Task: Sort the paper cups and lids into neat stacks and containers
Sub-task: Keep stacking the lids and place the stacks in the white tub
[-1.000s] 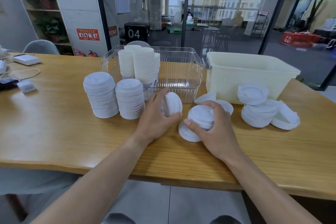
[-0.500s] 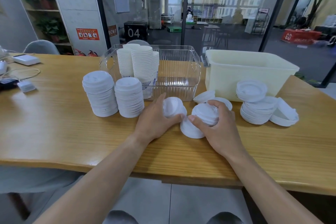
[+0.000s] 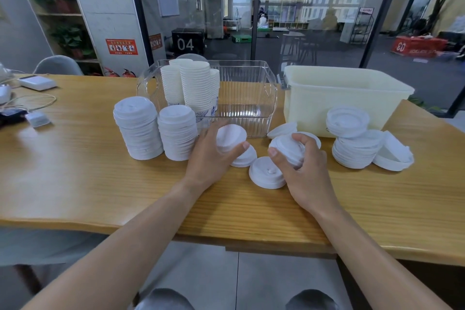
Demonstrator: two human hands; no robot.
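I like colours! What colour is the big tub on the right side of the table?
The tub is pale cream-yellow, seen in the head view.

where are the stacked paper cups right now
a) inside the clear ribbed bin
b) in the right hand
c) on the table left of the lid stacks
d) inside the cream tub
a: the stacked paper cups stand inside the clear ribbed bin, at its left end, behind the two tall lid stacks; the cream tub shows no cups.
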